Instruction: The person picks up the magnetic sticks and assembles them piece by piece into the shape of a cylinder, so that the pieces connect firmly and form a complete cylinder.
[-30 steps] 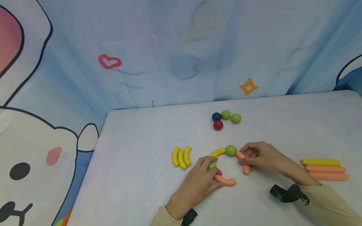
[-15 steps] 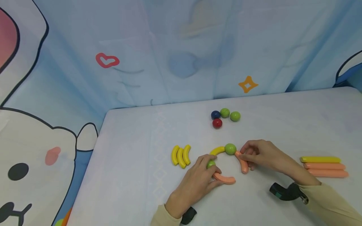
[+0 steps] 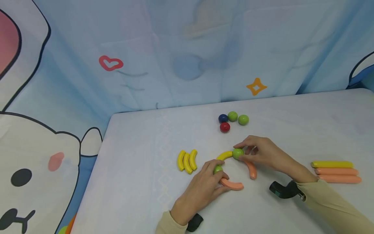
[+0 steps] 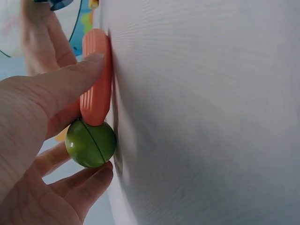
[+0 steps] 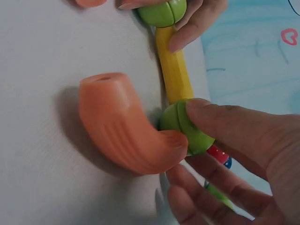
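Note:
An open ring of joined wooden beads lies on the white table: a curved orange stick (image 3: 233, 185), a green ball (image 3: 217, 168), a curved yellow stick (image 3: 224, 156), a second green ball (image 3: 238, 153) and another curved orange stick (image 3: 252, 170). My left hand (image 3: 201, 185) holds the left end; its thumb rests on the orange stick (image 4: 96, 84), its fingers behind the stick and round the ball (image 4: 91, 143). My right hand (image 3: 264, 152) pinches the second green ball (image 5: 180, 123) between thumb and fingers. Beside it the right orange stick (image 5: 124, 126) stays attached, its hole facing outward.
Several curved yellow pieces (image 3: 187, 161) lie left of the ring. Behind it sit a dark blue ball (image 3: 223, 118), a red ball (image 3: 225, 127) and two green balls (image 3: 243, 120). Straight yellow (image 3: 332, 164) and orange sticks (image 3: 339, 178) lie at the right.
My right hand has let go of the right orange stick and shifted left and away to grip the green ball. That stick swung slightly inward earlier. My left hand stays in place.

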The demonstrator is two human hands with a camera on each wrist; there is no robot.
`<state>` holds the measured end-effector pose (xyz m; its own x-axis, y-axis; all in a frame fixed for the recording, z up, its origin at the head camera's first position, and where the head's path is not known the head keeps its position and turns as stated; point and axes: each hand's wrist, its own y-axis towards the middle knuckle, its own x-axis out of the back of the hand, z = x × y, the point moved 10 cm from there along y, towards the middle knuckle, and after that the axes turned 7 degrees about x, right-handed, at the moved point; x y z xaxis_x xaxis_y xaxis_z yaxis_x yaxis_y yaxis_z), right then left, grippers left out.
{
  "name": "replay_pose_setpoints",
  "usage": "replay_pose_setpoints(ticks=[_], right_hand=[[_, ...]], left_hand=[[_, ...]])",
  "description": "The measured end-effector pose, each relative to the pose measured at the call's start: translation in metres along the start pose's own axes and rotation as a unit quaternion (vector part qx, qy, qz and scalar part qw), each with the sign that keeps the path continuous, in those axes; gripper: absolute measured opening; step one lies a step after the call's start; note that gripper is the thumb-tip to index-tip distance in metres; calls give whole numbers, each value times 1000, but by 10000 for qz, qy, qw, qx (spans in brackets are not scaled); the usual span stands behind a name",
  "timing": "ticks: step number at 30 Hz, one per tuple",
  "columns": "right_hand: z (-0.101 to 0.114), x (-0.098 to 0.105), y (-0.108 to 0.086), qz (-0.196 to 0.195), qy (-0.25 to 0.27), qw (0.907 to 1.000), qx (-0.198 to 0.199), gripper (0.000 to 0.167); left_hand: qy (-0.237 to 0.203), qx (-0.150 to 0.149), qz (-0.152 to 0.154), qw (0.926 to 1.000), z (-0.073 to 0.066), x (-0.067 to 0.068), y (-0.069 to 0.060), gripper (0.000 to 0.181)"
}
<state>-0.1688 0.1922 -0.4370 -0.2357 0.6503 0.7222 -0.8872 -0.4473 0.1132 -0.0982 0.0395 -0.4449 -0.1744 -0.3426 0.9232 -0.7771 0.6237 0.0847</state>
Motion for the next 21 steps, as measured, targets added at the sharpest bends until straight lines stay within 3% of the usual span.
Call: replay_pose_setpoints(ticks=[11,17,21], right_hand=[[1,4,-6,-232,-31,9994,240,43],[-5,6,-12,-60,81,9999,28,47],[-14,19,-16,-240,-107,9995,-183,36]], left_hand=[[-63,-43,-53,10000,-1,1,-1,26],[-139,71,135,9998,-1,-1,0,25],[-222,100,224,9995,-2,-1,0,23]])
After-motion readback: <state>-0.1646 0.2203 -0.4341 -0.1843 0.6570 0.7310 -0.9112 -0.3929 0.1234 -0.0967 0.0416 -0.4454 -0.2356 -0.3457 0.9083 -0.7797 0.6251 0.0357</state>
